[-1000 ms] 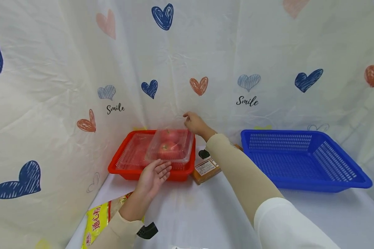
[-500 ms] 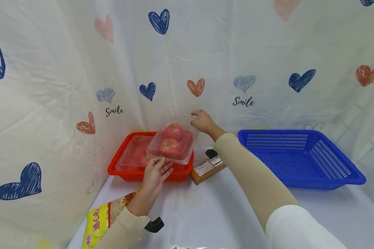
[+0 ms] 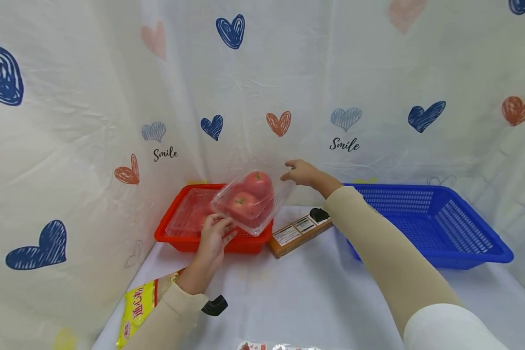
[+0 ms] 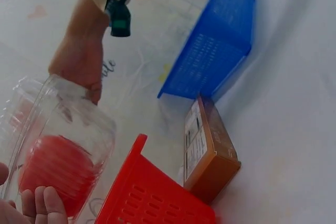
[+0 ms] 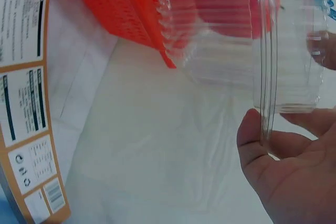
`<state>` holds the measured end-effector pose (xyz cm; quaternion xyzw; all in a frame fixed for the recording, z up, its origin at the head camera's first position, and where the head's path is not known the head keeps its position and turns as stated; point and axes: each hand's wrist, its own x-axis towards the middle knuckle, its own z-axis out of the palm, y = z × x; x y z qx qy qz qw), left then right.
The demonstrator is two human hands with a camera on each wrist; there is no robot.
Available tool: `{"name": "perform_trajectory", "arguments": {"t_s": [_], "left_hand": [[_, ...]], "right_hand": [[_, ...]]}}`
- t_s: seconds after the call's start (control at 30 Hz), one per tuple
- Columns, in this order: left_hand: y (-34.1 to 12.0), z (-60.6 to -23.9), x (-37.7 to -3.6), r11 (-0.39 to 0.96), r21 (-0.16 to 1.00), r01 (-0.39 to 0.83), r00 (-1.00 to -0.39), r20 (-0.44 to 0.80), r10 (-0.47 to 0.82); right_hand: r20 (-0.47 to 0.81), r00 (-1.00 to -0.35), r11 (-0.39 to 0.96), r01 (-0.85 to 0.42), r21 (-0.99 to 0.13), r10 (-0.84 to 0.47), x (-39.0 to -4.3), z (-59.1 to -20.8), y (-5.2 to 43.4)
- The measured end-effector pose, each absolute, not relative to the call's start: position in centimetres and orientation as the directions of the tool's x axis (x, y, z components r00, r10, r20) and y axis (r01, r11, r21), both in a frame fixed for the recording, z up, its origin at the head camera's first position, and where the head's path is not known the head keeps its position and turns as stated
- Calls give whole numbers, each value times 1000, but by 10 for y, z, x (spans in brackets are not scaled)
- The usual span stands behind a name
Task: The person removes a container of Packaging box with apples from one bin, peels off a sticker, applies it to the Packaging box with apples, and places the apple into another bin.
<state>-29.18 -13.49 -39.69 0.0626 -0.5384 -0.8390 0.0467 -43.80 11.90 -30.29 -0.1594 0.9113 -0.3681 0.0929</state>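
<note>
A clear plastic clamshell box point(image 3: 250, 203) with two red round fruits point(image 3: 244, 204) hangs tilted over the right end of a red basket point(image 3: 181, 240). My left hand point(image 3: 218, 226) grips its near left corner from below. My right hand point(image 3: 290, 172) pinches its far right rim. In the left wrist view my fingers point(image 4: 46, 207) sit under the clear box point(image 4: 63, 135), and the right hand point(image 4: 79, 64) is at its top. The right wrist view shows my thumb point(image 5: 257, 140) against the clear box's point(image 5: 252, 40) rim.
A second clear box point(image 3: 187, 218) lies in the red basket. A brown labelled box point(image 3: 298, 231) lies beside the basket, and a blue basket point(image 3: 424, 226) stands at the right. A yellow packet point(image 3: 136, 311) lies near the table's left front. A heart-printed sheet hangs behind.
Both hands have lifted the clear box off the red basket, tilted it and carried it a little to the right. The left hand went from lying flat under it to gripping its corner.
</note>
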Motion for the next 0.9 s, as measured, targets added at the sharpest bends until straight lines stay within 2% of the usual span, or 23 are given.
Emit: {"name": "perform_trajectory", "arguments": {"t_s": [0.17, 0.33, 0.57, 0.9], "left_hand": [[-139, -395, -294, -379, 925, -43, -995, -75, -70], [-143, -391, -295, -318, 944, -85, -996, -79, 30], [-144, -391, -299, -206, 969, -138, -987, -117, 110], [-143, -384, -301, -116, 981, -152, -978, -133, 158]], "right_hand": [[-91, -912, 669, -223, -709, -400, -422, -300, 136], [-125, -893, 703, -246, -667, -432, -404, -299, 153], [-128, -895, 720, -251, -647, -427, -385, -309, 172], [-180, -886, 611, -136, -780, -427, -353, -324, 192]]}}
